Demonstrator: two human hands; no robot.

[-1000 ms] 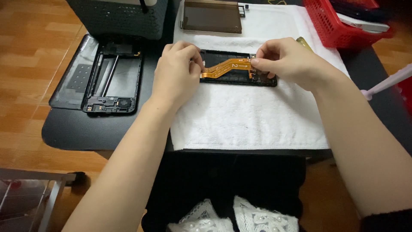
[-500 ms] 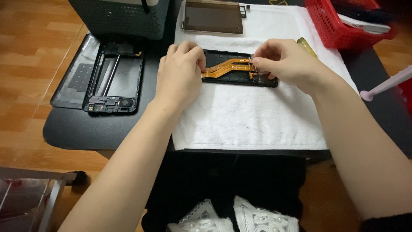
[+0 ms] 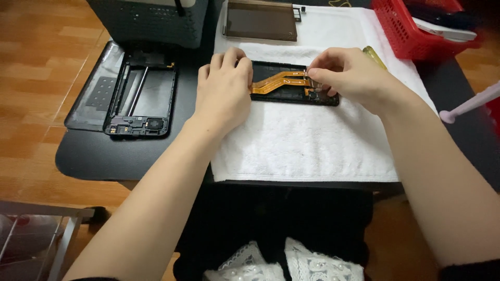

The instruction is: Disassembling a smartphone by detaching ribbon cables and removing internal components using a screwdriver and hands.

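An opened black phone body (image 3: 291, 93) lies across a white towel (image 3: 307, 140), with an orange flex cable (image 3: 276, 81) running over its insides. My left hand (image 3: 225, 89) rests flat on the phone's left end and presses it down. My right hand (image 3: 344, 75) is at the right end, its fingertips pinched on the flex cable's right end near a small connector. The parts under both hands are hidden.
A black phone frame (image 3: 140, 101) and a dark back cover (image 3: 94, 88) lie on the round black table (image 3: 104, 156) at left. A brownish glass panel (image 3: 260, 21), a grey box (image 3: 148, 21), a red basket (image 3: 422, 31), a yellow tool handle (image 3: 375, 56) and a pink tool (image 3: 469, 106) surround the towel.
My right fingertips have closed tighter on the cable's right end. Both hands otherwise stay on the phone; the view has shifted slightly.
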